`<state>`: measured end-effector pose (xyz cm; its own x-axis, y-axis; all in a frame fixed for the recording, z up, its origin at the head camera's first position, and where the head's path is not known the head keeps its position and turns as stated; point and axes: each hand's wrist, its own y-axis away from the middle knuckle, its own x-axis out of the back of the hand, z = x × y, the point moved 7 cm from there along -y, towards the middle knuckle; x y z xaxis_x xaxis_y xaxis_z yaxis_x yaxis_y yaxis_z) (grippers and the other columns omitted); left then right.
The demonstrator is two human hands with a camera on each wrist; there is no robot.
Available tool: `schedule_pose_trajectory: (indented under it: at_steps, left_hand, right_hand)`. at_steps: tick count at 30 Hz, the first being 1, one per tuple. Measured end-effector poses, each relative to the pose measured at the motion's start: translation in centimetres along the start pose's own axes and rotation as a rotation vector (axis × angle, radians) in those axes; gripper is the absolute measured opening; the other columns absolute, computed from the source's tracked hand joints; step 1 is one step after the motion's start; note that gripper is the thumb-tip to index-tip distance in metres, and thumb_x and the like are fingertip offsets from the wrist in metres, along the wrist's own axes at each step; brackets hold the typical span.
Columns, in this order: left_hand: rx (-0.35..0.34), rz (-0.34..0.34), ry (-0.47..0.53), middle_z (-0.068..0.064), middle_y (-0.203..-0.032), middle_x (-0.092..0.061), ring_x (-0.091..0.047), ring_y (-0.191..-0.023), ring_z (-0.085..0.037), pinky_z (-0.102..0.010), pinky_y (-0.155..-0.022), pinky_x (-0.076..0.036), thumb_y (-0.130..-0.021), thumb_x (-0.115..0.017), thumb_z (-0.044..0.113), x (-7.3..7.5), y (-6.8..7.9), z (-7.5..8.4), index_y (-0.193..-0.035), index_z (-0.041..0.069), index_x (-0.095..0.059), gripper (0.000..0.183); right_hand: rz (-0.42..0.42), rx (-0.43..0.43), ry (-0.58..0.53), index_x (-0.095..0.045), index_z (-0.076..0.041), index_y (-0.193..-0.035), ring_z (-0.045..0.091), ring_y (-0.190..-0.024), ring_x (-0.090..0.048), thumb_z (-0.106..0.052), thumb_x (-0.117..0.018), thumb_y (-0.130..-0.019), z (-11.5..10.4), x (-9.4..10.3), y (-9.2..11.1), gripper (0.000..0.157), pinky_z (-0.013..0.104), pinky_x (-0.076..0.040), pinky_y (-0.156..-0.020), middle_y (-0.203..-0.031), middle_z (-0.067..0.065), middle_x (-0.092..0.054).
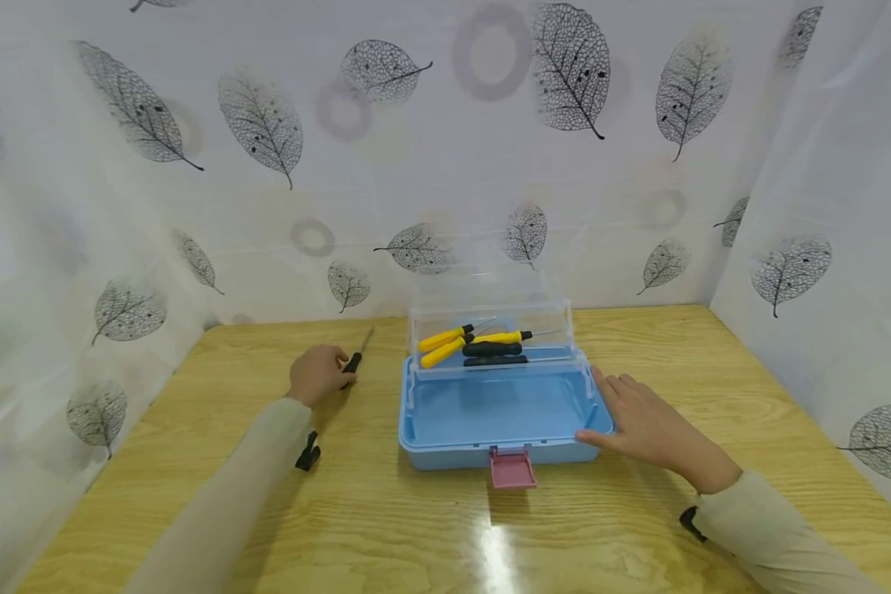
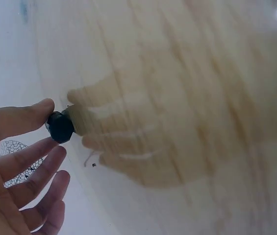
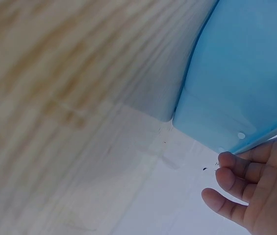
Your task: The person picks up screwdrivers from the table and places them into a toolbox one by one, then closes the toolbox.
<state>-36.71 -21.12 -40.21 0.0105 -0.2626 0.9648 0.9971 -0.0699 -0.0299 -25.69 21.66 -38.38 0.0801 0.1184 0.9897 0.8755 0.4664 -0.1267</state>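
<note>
A screwdriver with a black handle (image 1: 351,364) is pinched between the thumb and fingers of my left hand (image 1: 318,373), left of the toolbox, its thin shaft pointing away from me. In the left wrist view the butt of the handle (image 2: 60,127) shows between thumb and index finger; the other fingers are loosely bent. The blue toolbox (image 1: 440,456) stands with its clear lid up and its pink latch (image 1: 513,470) hanging down in front. My right hand (image 1: 649,421) holds its right front corner, thumb over the rim and fingers along the side wall (image 3: 236,83).
A clear tray (image 1: 490,373) at the back of the toolbox carries several screwdrivers, yellow-handled (image 1: 442,352) and black-handled (image 1: 492,350). The blue bottom compartment (image 1: 501,408) lies bare before it. A leaf-printed curtain (image 1: 431,181) encloses the wooden table (image 1: 386,528) behind and at both sides.
</note>
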Motion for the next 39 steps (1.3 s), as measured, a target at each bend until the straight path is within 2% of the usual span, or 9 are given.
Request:
schedule_pose_trajectory:
  at_steps: [6, 10, 17, 24, 32, 39]
  left_hand:
    - [0.026, -0.038, 0.035, -0.016, -0.1, -0.071, -0.067, -0.077, -0.022, -0.03, -0.056, -0.052, -0.081, -0.073, 0.027, -0.8, -0.2, -1.2, -0.107, 0.002, -0.068, 0.037]
    - [0.042, -0.051, 0.064, -0.016, -0.103, -0.07, -0.067, -0.079, -0.022, -0.031, -0.06, -0.053, -0.081, -0.072, 0.026, -1.0, -0.3, -1.8, -0.109, 0.002, -0.068, 0.037]
    - [0.058, -0.062, 0.083, -0.017, -0.102, -0.07, -0.067, -0.076, -0.022, -0.032, -0.059, -0.053, -0.081, -0.072, 0.025, -0.9, -0.5, -2.0, -0.109, 0.001, -0.067, 0.037]
    - [0.056, -0.048, 0.055, -0.015, -0.105, -0.07, -0.068, -0.084, -0.025, -0.038, -0.066, -0.055, -0.081, -0.072, 0.03, -0.9, -0.6, -1.8, -0.11, 0.002, -0.068, 0.04]
    - [0.066, -0.004, 0.032, -0.014, -0.103, -0.071, -0.068, -0.083, -0.025, -0.038, -0.064, -0.055, -0.081, -0.073, 0.028, -0.6, -0.5, -2.1, -0.105, 0.004, -0.071, 0.034]
    - [0.085, 0.01, 0.058, -0.015, -0.104, -0.071, -0.068, -0.084, -0.027, -0.039, -0.066, -0.055, -0.08, -0.074, 0.026, -0.3, -0.3, -2.2, -0.102, 0.004, -0.072, 0.031]
  right_hand:
    - [0.002, -0.003, 0.001, -0.028, 0.012, -0.141, 0.042, -0.114, -0.052, -0.061, -0.058, -0.082, 0.1, -0.2, 0.0, 0.099, 0.055, -0.04, -0.098, -0.127, 0.031, -0.053]
    - [0.0, -0.001, -0.003, -0.027, 0.012, -0.142, 0.041, -0.113, -0.053, -0.06, -0.058, -0.082, 0.0, -0.2, 0.0, 0.098, 0.055, -0.041, -0.097, -0.126, 0.03, -0.053]
    - [-0.002, -0.001, -0.007, -0.026, 0.011, -0.142, 0.043, -0.115, -0.052, -0.06, -0.058, -0.082, -0.1, -0.1, 0.0, 0.098, 0.056, -0.04, -0.099, -0.127, 0.031, -0.053]
    - [-0.006, -0.007, -0.011, -0.025, 0.011, -0.143, 0.044, -0.117, -0.05, -0.06, -0.058, -0.082, 0.0, -0.1, 0.1, 0.099, 0.056, -0.039, -0.099, -0.129, 0.031, -0.051]
    - [-0.002, 0.0, -0.01, -0.025, 0.011, -0.143, 0.044, -0.116, -0.05, -0.059, -0.059, -0.082, -0.1, -0.1, 0.1, 0.098, 0.057, -0.039, -0.099, -0.129, 0.031, -0.051]
    - [0.007, 0.009, 0.004, -0.026, 0.011, -0.143, 0.043, -0.114, -0.052, -0.06, -0.058, -0.082, -0.2, 0.1, 0.1, 0.098, 0.056, -0.041, -0.096, -0.127, 0.031, -0.053]
